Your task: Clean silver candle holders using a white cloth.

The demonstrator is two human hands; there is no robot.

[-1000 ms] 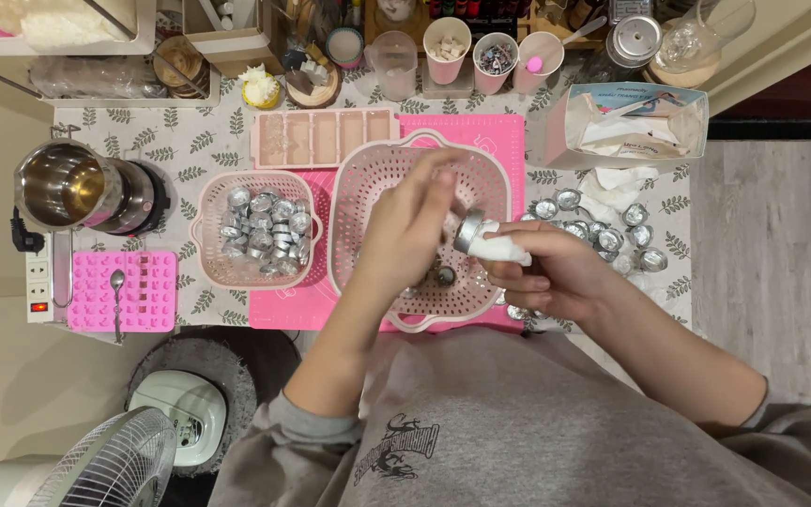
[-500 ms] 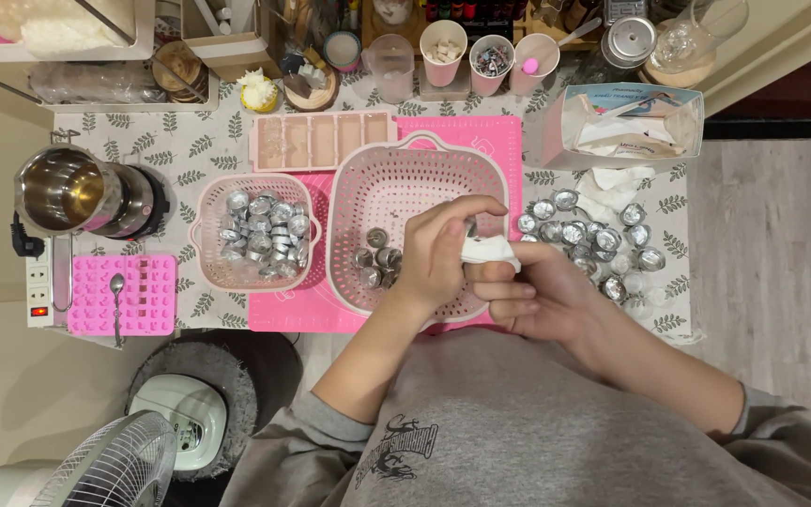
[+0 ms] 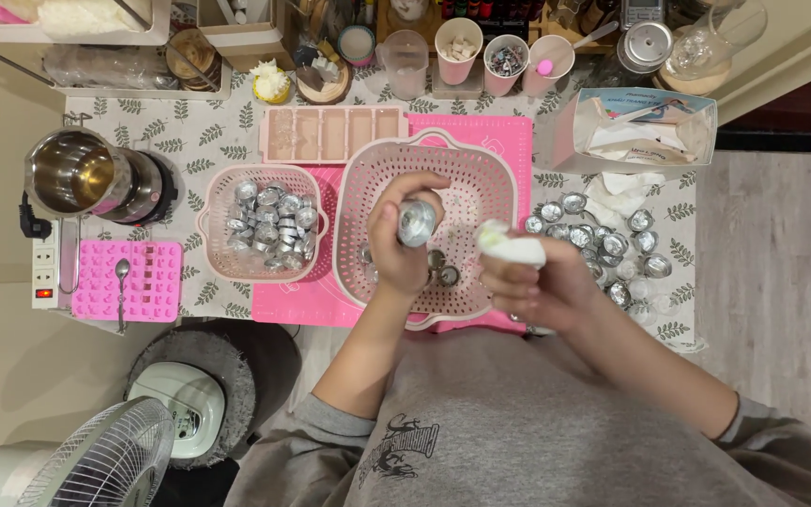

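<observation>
While we look down from above, we see the left hand point(image 3: 404, 246) raised over the large pink basket point(image 3: 481, 169), its grip closed around a small metal cup point(image 3: 416, 223) held between thumb and fingers, with the open side facing us. Just to the right, the right hand point(image 3: 542, 286) has its grip closed on a wad of white tissue point(image 3: 511, 246), which sits near the cup but apart from it. A few more metal cups point(image 3: 443, 272) lie on the bottom of the large basket, partly hidden by the left hand. To the left, a smaller pink basket point(image 3: 213, 221) holds a heap of the same cups. On the right side of the table point(image 3: 208, 141), a loose cluster of cups point(image 3: 603, 235) lies on the leaf-patterned cloth; they look unwiped, though we cannot tell for sure at this size. Behind them stands an open white box point(image 3: 645, 131) with papers inside. At the far left stand a steel pot point(image 3: 77, 174) and a pink mould point(image 3: 152, 282) with a spoon point(image 3: 122, 282) on it.
</observation>
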